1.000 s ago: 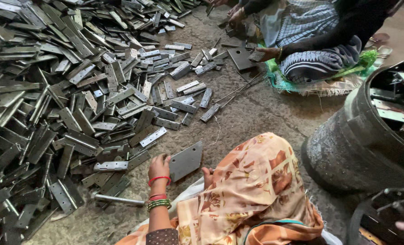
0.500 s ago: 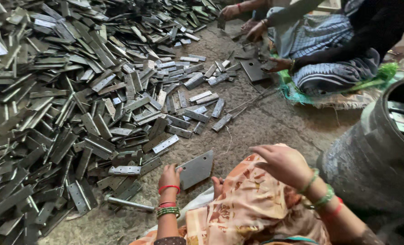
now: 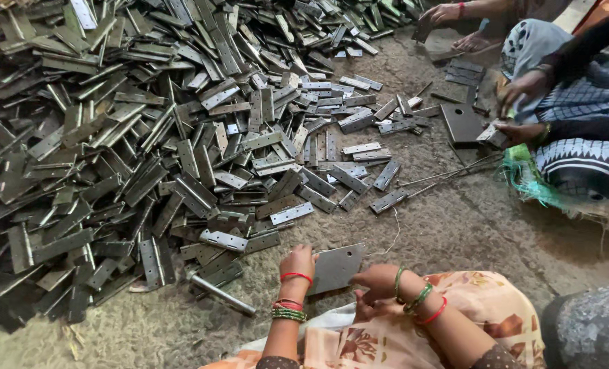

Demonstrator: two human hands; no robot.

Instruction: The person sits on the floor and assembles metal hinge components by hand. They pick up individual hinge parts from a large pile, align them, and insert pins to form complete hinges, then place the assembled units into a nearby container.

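A flat grey metal plate (image 3: 336,267) with a small hole lies tilted at my lap, near the bottom middle of the head view. My left hand (image 3: 299,262) grips its left edge, bangles on the wrist. On the plate's right side is my right hand (image 3: 378,281), fingers curled against its edge, green and red bangles on the wrist. Just left of my left hand a metal rod (image 3: 220,292) lies on the ground. A big heap of grey metal hinges (image 3: 147,137) covers the ground ahead and to the left.
At the upper right another person sits on the ground, their hands (image 3: 523,109) busy with hinges beside a dark square plate (image 3: 460,123). A grey drum (image 3: 591,328) stands at the bottom right. Thin wires (image 3: 448,174) lie on the rough ground.
My right hand has come down from over my knee to the plate's right edge. The view has tilted up and left, showing more of the heap. My left hand stays on the plate.
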